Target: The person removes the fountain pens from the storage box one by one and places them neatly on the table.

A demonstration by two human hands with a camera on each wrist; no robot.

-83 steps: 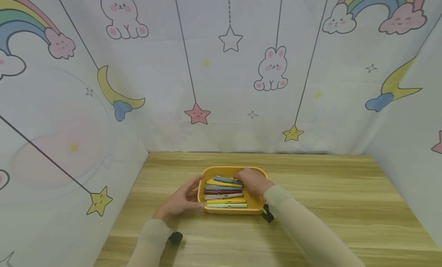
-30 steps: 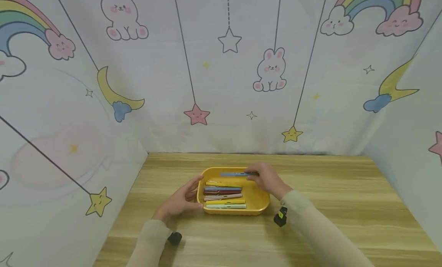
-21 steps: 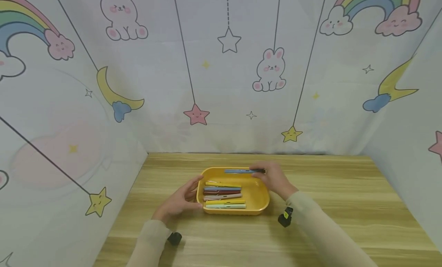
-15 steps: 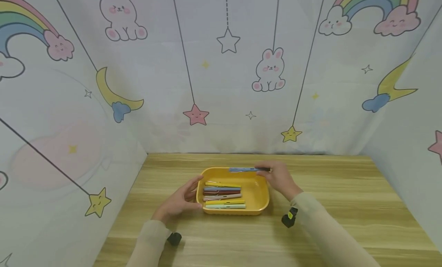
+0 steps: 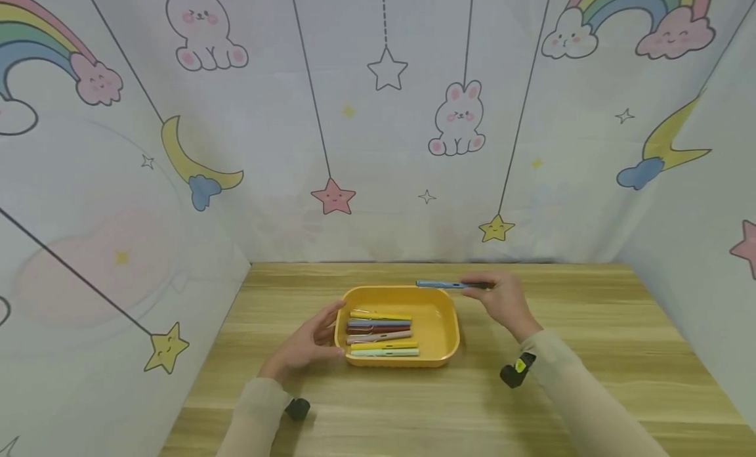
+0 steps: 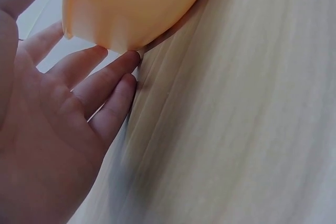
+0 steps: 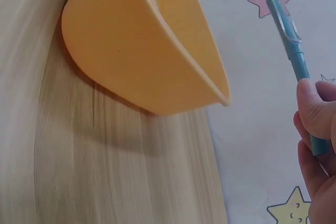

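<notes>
A blue pen (image 5: 440,284) is up in the air, just off the far rim of the yellow tray (image 5: 437,319), at about one o'clock with twelve at the back wall! It lies almost level in the head view, cap end pointing to nine o'clock, and the right wrist view shows its clip and a gap between pen and tray. The right hand (image 5: 502,303) has it, thumb and fingers pinching the dark end at the pen's three o'clock.

Down in the tray, six pens lie side by side in the nine o'clock half. Counting from twelve down to six: a yellow pen (image 5: 380,316), a blue-grey pen (image 5: 386,323), a dark red pen (image 5: 384,329), a pinkish-beige pen (image 5: 380,337), a second yellow pen (image 5: 384,345) and a pale green pen (image 5: 386,353).

Over at nine o'clock, the left hand (image 5: 304,342) is spread around the tray's end, fingers fairly straight, fingertips against the outside at ten and thumb at eight.

All of it sits on a wood-grain worktop (image 5: 390,411). Pale sleeves come in from seven and five o'clock, each wrist wearing a black device (image 5: 298,409). Beyond, at twelve, stands a pale backdrop (image 5: 266,148) printed with rabbits, stars and rainbows.
</notes>
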